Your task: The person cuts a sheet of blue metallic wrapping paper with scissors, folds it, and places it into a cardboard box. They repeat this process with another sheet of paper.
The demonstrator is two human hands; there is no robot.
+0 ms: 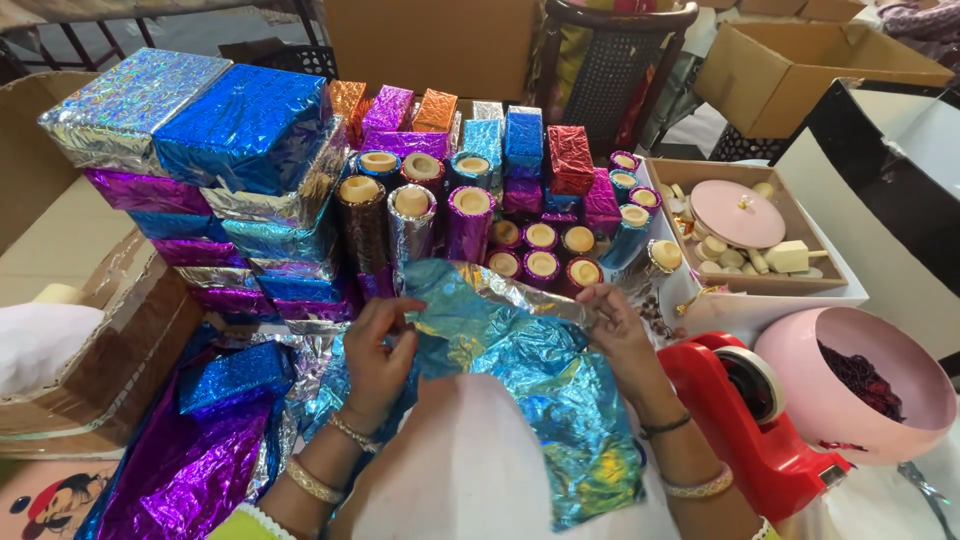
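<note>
Left hand [378, 345] is pinched shut on the left edge of a crinkled blue foil sheet [530, 390]; right hand [618, 330] is clamped on its upper right edge. Sheet is held over the lap, just before foil-wrapped cylinders [470, 220]. Red tape dispenser [750, 420] sits right.

A dark chair [615, 60] with a woven back stands at the far side. Near it sits an open brown cardboard box [800, 65]. Another big cardboard box [60, 250] is on the left. The light is bright and even, like daytime.
</note>
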